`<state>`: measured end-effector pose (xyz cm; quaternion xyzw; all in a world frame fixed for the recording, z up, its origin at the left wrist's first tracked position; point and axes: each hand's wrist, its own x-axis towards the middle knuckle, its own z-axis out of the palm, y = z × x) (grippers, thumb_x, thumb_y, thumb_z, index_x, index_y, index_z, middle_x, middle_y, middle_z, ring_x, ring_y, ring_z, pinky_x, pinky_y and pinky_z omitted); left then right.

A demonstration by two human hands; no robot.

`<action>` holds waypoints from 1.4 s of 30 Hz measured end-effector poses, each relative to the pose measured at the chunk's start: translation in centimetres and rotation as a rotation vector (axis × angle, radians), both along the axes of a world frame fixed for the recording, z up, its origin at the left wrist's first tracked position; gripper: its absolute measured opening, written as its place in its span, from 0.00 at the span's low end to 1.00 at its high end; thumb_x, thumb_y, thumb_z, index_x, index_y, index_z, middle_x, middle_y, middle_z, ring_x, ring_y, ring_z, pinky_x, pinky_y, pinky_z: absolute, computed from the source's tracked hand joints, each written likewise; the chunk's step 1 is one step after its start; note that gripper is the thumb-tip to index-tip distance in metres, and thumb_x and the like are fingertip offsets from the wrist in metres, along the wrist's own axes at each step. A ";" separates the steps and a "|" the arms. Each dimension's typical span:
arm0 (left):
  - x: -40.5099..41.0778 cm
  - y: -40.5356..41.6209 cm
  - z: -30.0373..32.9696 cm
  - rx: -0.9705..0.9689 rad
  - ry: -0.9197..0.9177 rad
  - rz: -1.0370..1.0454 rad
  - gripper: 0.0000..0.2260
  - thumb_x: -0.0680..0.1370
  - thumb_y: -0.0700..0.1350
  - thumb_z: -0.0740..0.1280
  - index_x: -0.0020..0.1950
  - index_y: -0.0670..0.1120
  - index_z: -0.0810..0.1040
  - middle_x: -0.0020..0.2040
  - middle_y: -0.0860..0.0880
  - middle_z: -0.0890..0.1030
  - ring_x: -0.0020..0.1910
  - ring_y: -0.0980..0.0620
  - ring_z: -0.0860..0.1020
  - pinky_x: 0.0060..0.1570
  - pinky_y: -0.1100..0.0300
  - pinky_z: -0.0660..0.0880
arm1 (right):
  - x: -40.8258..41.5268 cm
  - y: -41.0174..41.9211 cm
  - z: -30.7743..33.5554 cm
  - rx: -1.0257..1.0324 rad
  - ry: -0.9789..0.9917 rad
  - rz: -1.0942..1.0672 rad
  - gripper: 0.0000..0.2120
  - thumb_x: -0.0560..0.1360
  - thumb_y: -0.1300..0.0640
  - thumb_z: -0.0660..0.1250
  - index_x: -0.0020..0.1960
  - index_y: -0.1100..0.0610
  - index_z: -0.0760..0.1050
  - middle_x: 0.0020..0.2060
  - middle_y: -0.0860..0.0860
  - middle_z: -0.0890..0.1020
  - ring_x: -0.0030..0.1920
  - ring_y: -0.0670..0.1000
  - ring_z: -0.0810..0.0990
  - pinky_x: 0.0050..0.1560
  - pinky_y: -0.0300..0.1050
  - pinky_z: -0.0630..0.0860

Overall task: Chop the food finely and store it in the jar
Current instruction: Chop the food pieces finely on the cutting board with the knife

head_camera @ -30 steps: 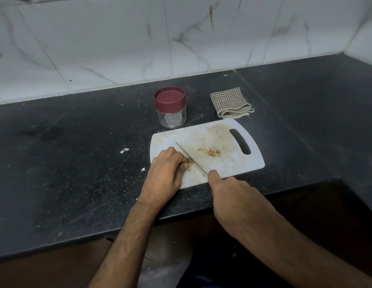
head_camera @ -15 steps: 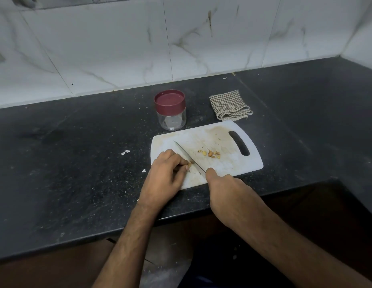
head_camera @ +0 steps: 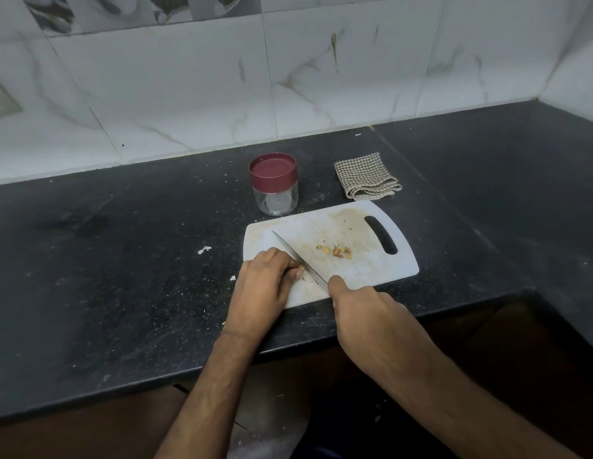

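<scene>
At frame centre on the white plastic cutting board (head_camera: 361,270), the left hand (head_camera: 262,286) pinches a small food piece (head_camera: 300,268) with curled fingers while the right hand (head_camera: 364,313) grips the steel knife (head_camera: 298,256).

Left hand (head_camera: 260,286) knuckles-up, fingers curled, pinching a small piece at the fingertips. Right hand (head_camera: 368,318) fisted, thumb extended far-left. Both forearms bare.

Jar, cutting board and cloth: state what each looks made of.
Jar: clear glass or hard plastic, see-through wall; its matte maroon lid looks plastic.
Cutting board: white plastic, probably; smooth, moulded handle slot, brownish stains.
Cloth: woven fabric, likely cotton; checked weave, soft folds.
</scene>
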<state>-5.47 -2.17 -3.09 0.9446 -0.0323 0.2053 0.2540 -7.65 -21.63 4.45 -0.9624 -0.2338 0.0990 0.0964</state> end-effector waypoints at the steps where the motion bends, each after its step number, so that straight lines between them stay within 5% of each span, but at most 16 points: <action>1: 0.0 0.0 0.0 0.002 0.006 0.001 0.10 0.80 0.54 0.64 0.49 0.49 0.80 0.45 0.55 0.79 0.46 0.53 0.78 0.48 0.47 0.77 | -0.1 -0.1 0.2 -0.011 -0.002 0.006 0.16 0.80 0.64 0.55 0.64 0.51 0.62 0.40 0.49 0.73 0.45 0.51 0.77 0.45 0.49 0.77; 12: 0.1 -0.2 -0.2 -0.070 0.001 -0.027 0.05 0.80 0.44 0.70 0.46 0.45 0.79 0.44 0.52 0.77 0.46 0.51 0.75 0.48 0.49 0.75 | 0.9 0.4 0.1 -0.090 0.050 0.014 0.19 0.77 0.68 0.55 0.64 0.52 0.61 0.36 0.49 0.69 0.41 0.51 0.75 0.41 0.49 0.75; 25: 0.1 0.1 0.1 -0.165 0.023 -0.016 0.03 0.78 0.44 0.73 0.45 0.46 0.81 0.43 0.55 0.79 0.45 0.55 0.77 0.46 0.55 0.76 | 1.3 0.3 -0.4 -0.029 0.010 0.036 0.17 0.78 0.67 0.55 0.63 0.52 0.63 0.36 0.48 0.70 0.40 0.51 0.75 0.39 0.48 0.73; 33: 0.1 -0.1 0.2 -0.130 0.029 -0.020 0.05 0.78 0.44 0.72 0.44 0.46 0.79 0.43 0.53 0.78 0.46 0.52 0.77 0.49 0.50 0.76 | 0.0 0.2 0.3 -0.028 0.021 0.027 0.17 0.79 0.66 0.54 0.65 0.52 0.62 0.39 0.49 0.71 0.44 0.53 0.76 0.46 0.52 0.78; 42: 0.1 -0.2 0.2 -0.143 0.020 -0.026 0.06 0.78 0.43 0.72 0.43 0.46 0.78 0.42 0.55 0.76 0.45 0.54 0.75 0.47 0.54 0.75 | 1.5 1.4 -0.7 -0.067 0.064 0.020 0.19 0.77 0.67 0.56 0.65 0.52 0.61 0.37 0.49 0.69 0.43 0.53 0.76 0.40 0.50 0.73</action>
